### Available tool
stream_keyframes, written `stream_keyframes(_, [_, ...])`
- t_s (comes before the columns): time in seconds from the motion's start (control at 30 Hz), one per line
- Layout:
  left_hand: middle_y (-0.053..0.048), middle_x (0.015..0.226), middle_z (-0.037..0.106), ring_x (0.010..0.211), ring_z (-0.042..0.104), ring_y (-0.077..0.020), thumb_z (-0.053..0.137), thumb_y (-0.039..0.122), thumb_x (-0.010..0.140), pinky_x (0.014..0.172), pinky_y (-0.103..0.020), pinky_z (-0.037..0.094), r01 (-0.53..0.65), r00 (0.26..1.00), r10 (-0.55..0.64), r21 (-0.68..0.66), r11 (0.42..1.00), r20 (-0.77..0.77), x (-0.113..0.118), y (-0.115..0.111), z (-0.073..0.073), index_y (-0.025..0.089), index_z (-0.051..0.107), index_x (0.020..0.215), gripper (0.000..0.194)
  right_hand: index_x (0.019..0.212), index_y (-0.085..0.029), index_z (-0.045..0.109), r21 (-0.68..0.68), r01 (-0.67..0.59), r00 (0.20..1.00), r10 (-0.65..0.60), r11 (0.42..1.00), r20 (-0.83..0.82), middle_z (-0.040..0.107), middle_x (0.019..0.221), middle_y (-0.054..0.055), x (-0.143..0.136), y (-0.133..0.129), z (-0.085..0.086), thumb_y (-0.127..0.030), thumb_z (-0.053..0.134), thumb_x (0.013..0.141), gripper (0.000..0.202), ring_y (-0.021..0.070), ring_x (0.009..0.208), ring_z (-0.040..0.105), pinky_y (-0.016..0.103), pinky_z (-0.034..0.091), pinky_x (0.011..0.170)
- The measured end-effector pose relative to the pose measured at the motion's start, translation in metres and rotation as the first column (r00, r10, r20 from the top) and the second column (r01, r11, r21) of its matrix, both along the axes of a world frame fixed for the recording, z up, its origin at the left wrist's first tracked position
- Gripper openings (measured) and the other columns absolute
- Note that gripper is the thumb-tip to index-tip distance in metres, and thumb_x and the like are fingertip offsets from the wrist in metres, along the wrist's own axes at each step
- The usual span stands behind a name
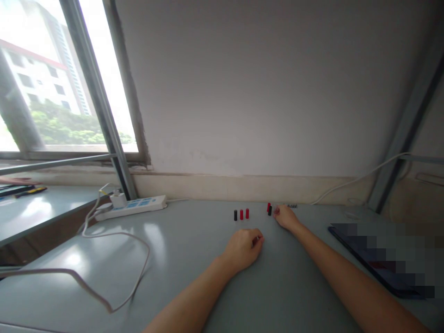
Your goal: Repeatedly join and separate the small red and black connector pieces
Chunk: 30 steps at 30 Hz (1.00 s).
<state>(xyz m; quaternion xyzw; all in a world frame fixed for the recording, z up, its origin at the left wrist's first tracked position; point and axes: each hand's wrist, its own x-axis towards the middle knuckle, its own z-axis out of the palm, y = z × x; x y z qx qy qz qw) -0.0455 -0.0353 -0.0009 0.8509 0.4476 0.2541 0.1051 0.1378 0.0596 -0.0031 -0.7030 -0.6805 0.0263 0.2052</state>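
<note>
In the head view, the left hand (243, 249) is seen loosely curled; whether anything is held in it cannot be told. Beyond it, one black cylinder (235, 215) and two red cylinders (244, 213) are stood in a row. The right hand (285, 217) is narrowed, its contents unclear, just beside another black cylinder (269, 211) and red cylinder (268, 207) on its left.
</note>
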Motion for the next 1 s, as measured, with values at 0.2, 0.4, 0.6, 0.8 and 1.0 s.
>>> stream_keyframes(0.2, [-0.002,0.067,0.062,0.056,0.052,-0.0121,0.038,0.027,0.080,0.053,-0.021,0.034,0.013,1.000,-0.013,-0.003,1.000,0.004,0.000,0.000,0.001,0.018,0.061,0.081,0.025,0.079,-0.013,0.065,-0.024,0.026,1.000,-0.026,0.999,0.011,0.065,0.082,0.011,0.001,0.000,-0.002,-0.019,0.053,0.074,0.014,0.0181,0.079,0.059,0.024,0.037,0.062])
stream_keyframes(0.4, [-0.002,0.066,0.062,0.056,0.051,-0.0121,0.038,0.027,0.080,0.053,-0.021,0.033,0.014,1.000,-0.015,0.017,1.000,0.017,0.000,0.000,-0.001,0.019,0.061,0.080,0.025,0.083,-0.014,0.064,-0.040,0.048,0.998,-0.046,0.998,0.050,0.065,0.084,0.011,0.001,-0.002,-0.001,-0.024,0.054,0.075,0.017,0.0183,0.083,0.059,0.024,0.038,0.065])
stream_keyframes(0.6, [-0.002,0.066,0.062,0.056,0.052,-0.0123,0.037,0.027,0.079,0.053,-0.022,0.033,0.012,1.000,-0.012,0.007,1.000,0.016,0.000,0.000,0.000,0.018,0.061,0.080,0.026,0.089,-0.013,0.063,-0.071,0.077,0.993,-0.069,0.994,0.100,0.064,0.090,0.013,-0.003,-0.008,0.004,-0.029,0.051,0.078,0.023,0.0206,0.088,0.059,0.026,0.040,0.069])
stream_keyframes(0.8, [-0.003,0.068,0.063,0.058,0.053,-0.0128,0.037,0.027,0.080,0.055,-0.022,0.035,0.003,1.000,-0.003,0.005,1.000,-0.005,0.000,-0.001,0.003,0.018,0.062,0.080,0.026,0.095,-0.010,0.060,-0.079,0.102,0.978,-0.086,0.992,0.189,0.063,0.096,0.018,-0.008,-0.019,0.012,-0.027,0.047,0.079,0.027,0.0247,0.089,0.059,0.029,0.041,0.067])
stream_keyframes(1.0, [-0.005,0.071,0.064,0.067,0.057,-0.0156,0.038,0.026,0.079,0.060,-0.024,0.037,-0.149,0.989,0.149,-0.007,0.989,-0.021,0.002,-0.001,0.005,0.018,0.062,0.078,0.025,0.076,-0.014,0.063,-0.011,-0.203,0.979,0.203,0.979,0.016,0.066,0.075,0.008,-0.031,-0.024,0.009,-0.017,0.051,0.073,0.012,0.0154,0.071,0.059,0.023,0.039,0.061])
